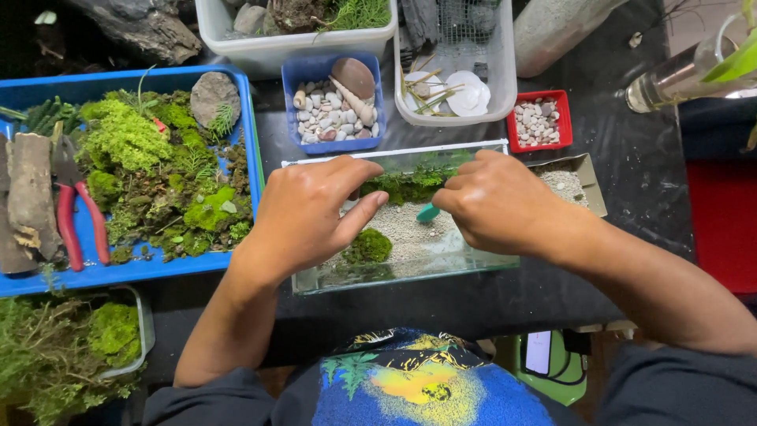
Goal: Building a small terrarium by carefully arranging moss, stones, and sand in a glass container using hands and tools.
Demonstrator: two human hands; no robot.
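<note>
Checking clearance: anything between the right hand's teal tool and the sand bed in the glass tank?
Nothing visible. The right hand holds the teal tool just above bare sand. The moss clump sits nearer the left hand, off to the side.

Both hands hover over the clear rectangular glass tank (410, 272) of pale sand. The right hand (497, 205) pinches a small teal tool (427, 212); the left hand (311, 209) hangs loosely curled above a round green moss clump (367, 247) inside the tank.

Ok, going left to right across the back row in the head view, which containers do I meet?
White tub of rocks and greenery → blue tray of pebbles → clear basket holding white shells → small red tray of pebbles.
</note>
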